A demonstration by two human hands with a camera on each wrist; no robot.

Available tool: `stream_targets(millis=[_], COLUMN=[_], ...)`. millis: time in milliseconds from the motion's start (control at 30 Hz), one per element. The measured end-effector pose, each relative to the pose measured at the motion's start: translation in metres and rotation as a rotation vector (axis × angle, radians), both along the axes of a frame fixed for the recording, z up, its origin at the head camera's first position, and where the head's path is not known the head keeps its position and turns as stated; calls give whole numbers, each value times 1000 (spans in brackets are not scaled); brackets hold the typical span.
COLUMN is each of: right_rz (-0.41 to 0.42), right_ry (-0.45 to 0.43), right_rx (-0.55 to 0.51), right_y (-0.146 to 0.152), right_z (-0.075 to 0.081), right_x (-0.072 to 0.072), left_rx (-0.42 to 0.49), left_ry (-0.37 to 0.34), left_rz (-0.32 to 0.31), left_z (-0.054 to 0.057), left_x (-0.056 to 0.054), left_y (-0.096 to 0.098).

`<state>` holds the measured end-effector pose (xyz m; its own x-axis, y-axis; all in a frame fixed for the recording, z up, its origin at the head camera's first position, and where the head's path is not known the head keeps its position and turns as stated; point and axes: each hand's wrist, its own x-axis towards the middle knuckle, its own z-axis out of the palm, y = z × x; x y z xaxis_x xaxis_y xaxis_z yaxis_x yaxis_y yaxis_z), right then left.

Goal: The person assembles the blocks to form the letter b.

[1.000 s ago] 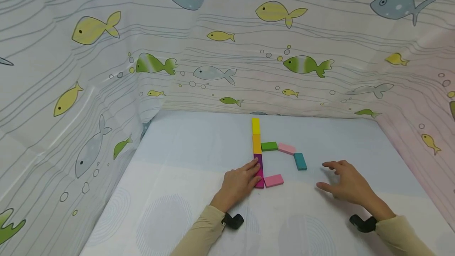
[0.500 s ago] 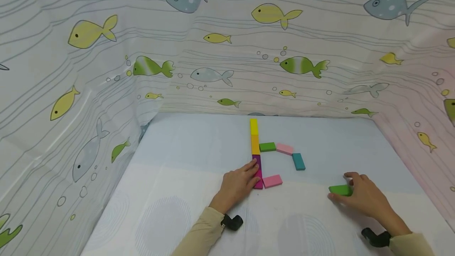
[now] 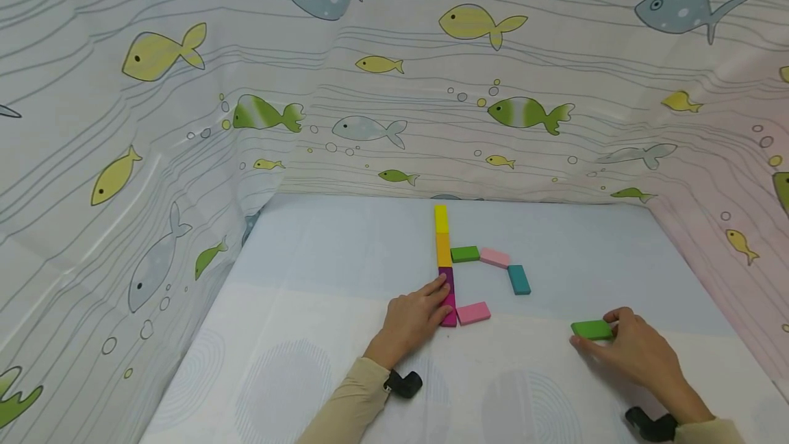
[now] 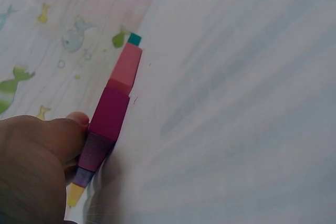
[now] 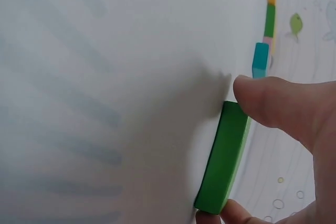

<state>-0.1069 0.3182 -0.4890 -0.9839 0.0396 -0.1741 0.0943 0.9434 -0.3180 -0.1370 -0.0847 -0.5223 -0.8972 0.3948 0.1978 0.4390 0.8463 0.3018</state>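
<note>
In the head view my left hand [image 3: 414, 323] rests its fingers on the purple block [image 3: 448, 273] and the magenta block [image 3: 448, 320] at the near end of a straight column. An orange block [image 3: 443, 250] and a yellow block [image 3: 440, 219] continue this column away from me. My right hand [image 3: 644, 351] pinches a green block [image 5: 220, 158] between thumb and fingers, right of the other blocks. The right wrist view has the thumb at one end of it and fingertips at the other.
From the column's right side, a second green block [image 3: 465, 254], a light pink block [image 3: 495, 257] and a teal block [image 3: 519, 279] form a curve. A pink block [image 3: 473, 313] touches the magenta block's right side. Fish-patterned sheeting [image 3: 370, 94] walls the back and sides of the table.
My right hand, holding nothing a second ago, has shifted right and toward me and now has the green block in its pinch. The left hand stays on the column.
</note>
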Motion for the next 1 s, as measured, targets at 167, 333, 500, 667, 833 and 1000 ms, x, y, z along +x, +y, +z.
stream_targets(millis=[167,333,500,667,833,1000], right_rz=[-6,11,15,32,50,67], right_ry=[18,62,94,123,151,171], right_rx=[-6,-15,-15,-26,-37,-52], right_y=[-4,-11,-26,-44,-58,-69], right_z=[-1,0,-1,-1,-3,-6], right_x=[1,0,-1,-3,-6,-9], left_rx=[5,10,4,3,5,0], left_ry=[2,-9,-9,-16,-24,-11], left_rz=[2,4,5,8,8,9], left_z=[0,1,1,2,2,2], left_x=[0,0,1,1,2,1], left_y=[0,0,0,0,0,-1])
